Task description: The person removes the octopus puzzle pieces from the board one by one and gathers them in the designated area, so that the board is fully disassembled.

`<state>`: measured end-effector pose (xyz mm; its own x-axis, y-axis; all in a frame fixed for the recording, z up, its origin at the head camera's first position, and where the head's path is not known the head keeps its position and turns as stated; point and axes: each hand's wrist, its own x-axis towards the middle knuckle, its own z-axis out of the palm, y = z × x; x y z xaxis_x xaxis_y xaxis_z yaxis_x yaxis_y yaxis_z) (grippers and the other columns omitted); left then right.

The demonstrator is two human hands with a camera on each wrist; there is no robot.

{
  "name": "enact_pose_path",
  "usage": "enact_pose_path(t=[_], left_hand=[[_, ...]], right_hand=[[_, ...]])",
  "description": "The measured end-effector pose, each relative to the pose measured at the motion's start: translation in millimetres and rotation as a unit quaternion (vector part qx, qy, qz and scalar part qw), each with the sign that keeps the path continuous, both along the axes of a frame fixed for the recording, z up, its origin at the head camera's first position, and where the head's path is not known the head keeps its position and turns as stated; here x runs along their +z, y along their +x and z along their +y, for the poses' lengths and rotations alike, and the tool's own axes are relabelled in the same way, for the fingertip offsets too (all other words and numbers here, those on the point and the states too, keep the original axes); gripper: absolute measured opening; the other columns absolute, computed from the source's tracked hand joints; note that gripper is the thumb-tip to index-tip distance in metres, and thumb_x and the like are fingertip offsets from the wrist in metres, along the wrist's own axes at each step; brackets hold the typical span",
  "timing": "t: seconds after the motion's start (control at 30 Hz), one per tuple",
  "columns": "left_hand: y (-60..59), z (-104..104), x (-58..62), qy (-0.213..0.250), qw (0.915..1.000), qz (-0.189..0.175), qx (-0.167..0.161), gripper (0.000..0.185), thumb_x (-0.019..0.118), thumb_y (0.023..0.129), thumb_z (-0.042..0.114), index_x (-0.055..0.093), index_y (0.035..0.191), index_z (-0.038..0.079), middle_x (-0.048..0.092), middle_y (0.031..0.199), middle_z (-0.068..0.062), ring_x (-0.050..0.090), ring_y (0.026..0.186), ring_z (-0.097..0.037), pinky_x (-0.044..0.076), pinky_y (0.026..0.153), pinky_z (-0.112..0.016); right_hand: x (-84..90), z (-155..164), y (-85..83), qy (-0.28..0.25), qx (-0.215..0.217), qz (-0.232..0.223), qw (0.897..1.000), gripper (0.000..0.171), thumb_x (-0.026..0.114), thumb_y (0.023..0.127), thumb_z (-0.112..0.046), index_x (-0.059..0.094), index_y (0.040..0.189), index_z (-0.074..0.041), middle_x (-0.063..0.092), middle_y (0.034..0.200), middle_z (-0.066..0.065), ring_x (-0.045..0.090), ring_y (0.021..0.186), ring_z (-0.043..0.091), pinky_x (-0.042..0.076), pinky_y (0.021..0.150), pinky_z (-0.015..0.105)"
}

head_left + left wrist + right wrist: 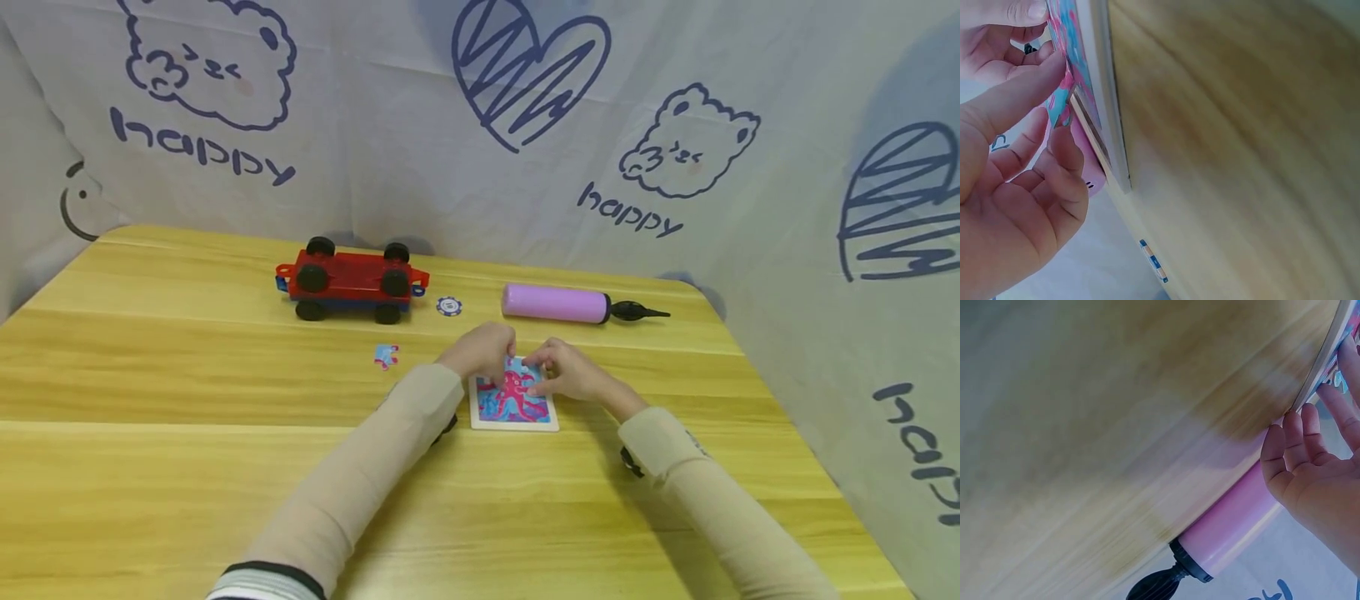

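I see my left hand and right hand meeting over the flat, white-framed octopus puzzle on the smooth wooden table, fingertips pressing a piece; whether either pinches it, I cannot tell. A loose jigsaw piece lies at ten o'clock from the puzzle, and the cylindrical pink pump at one o'clock.

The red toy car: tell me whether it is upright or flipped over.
Flipped over. The red toy car lies on the table with its flat underside up, and all four black wheels show above and beside the body.

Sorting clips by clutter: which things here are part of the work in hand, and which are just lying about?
In use:
- octopus puzzle board
- left hand, fingers on a puzzle piece
- right hand, at the board's far edge

Lying about:
- loose puzzle piece, possibly next
- red toy car
- poker chip
- pink pump
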<state>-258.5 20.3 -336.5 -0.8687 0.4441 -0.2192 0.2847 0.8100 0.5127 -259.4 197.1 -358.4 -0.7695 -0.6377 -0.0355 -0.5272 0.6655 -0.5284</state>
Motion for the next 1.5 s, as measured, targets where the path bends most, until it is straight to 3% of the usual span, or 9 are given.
enact_pose_path(t=[0.23, 0.33, 0.47, 0.7, 1.17, 1.3, 1.5], left_hand=[[2.3, -1.4, -2.2, 0.008, 0.9999, 0.002, -0.007, 0.039, 0.072, 0.071, -0.001, 0.06, 0.107, 0.011, 0.055, 0.113, -0.005, 0.05, 0.085, -0.016, 0.045, 0.068, -0.024], [2.0, -1.7, -3.0, 0.011, 0.9998, -0.003, -0.014, 0.042, 0.07, 0.073, -0.001, 0.061, 0.112, 0.015, 0.053, 0.12, -0.005, 0.05, 0.08, -0.016, 0.045, 0.065, -0.024], [0.6, -1.9, -4.0, 0.012, 0.9996, -0.007, -0.023, 0.044, 0.068, 0.075, -0.002, 0.061, 0.114, 0.017, 0.053, 0.12, -0.005, 0.049, 0.071, -0.016, 0.044, 0.062, -0.024], [-1.0, -2.5, -4.9, -0.01, 0.9995, 0.001, -0.032, 0.044, 0.069, 0.076, 0.002, 0.059, 0.116, 0.019, 0.052, 0.122, -0.004, 0.048, 0.087, -0.017, 0.043, 0.079, -0.031], [-0.2, -2.6, -3.4, -0.041, 0.9977, 0.029, -0.046, 0.038, 0.071, 0.075, 0.008, 0.06, 0.11, 0.018, 0.056, 0.111, -0.003, 0.049, 0.088, -0.015, 0.043, 0.077, -0.03], [-0.2, -3.2, -3.5, -0.039, 0.9973, 0.041, -0.046, 0.038, 0.074, 0.073, 0.01, 0.06, 0.107, 0.015, 0.057, 0.105, -0.003, 0.051, 0.087, -0.015, 0.043, 0.078, -0.03], [-0.4, -5.0, -3.9, -0.012, 0.9985, 0.027, -0.047, 0.037, 0.07, 0.075, 0.003, 0.059, 0.109, 0.012, 0.056, 0.107, -0.006, 0.05, 0.088, -0.016, 0.044, 0.079, -0.028]], right_hand=[[1.0, -0.7, 1.4, 0.003, -0.001, -0.007, 1.0, 0.039, 0.071, 0.075, -0.011, 0.06, 0.108, 0.006, 0.05, 0.092, 0.011, 0.04, 0.073, 0.02, 0.036, 0.063, 0.027], [1.6, -0.9, 1.8, 0.005, -0.003, -0.008, 1.0, 0.039, 0.071, 0.076, -0.011, 0.059, 0.109, 0.007, 0.05, 0.093, 0.011, 0.041, 0.074, 0.02, 0.036, 0.063, 0.027], [2.3, -1.0, 2.4, 0.007, -0.009, -0.012, 1.0, 0.038, 0.071, 0.076, -0.011, 0.06, 0.108, 0.006, 0.05, 0.093, 0.011, 0.041, 0.075, 0.021, 0.036, 0.064, 0.028], [3.0, -1.2, 2.7, 0.005, -0.005, -0.014, 1.0, 0.039, 0.07, 0.076, -0.01, 0.059, 0.109, 0.007, 0.05, 0.094, 0.012, 0.04, 0.073, 0.02, 0.036, 0.063, 0.027], [2.9, -1.0, 3.3, 0.007, -0.003, -0.006, 1.0, 0.038, 0.071, 0.075, -0.01, 0.06, 0.108, 0.006, 0.049, 0.091, 0.01, 0.039, 0.074, 0.021, 0.034, 0.063, 0.027], [3.1, -0.7, 3.6, 0.002, -0.003, -0.011, 1.0, 0.038, 0.071, 0.075, -0.009, 0.06, 0.108, 0.006, 0.049, 0.091, 0.01, 0.039, 0.074, 0.021, 0.034, 0.063, 0.027], [2.1, -0.8, 2.8, 0.007, -0.002, -0.007, 1.0, 0.037, 0.071, 0.075, -0.01, 0.061, 0.107, 0.005, 0.049, 0.09, 0.01, 0.04, 0.073, 0.02, 0.035, 0.063, 0.027]])
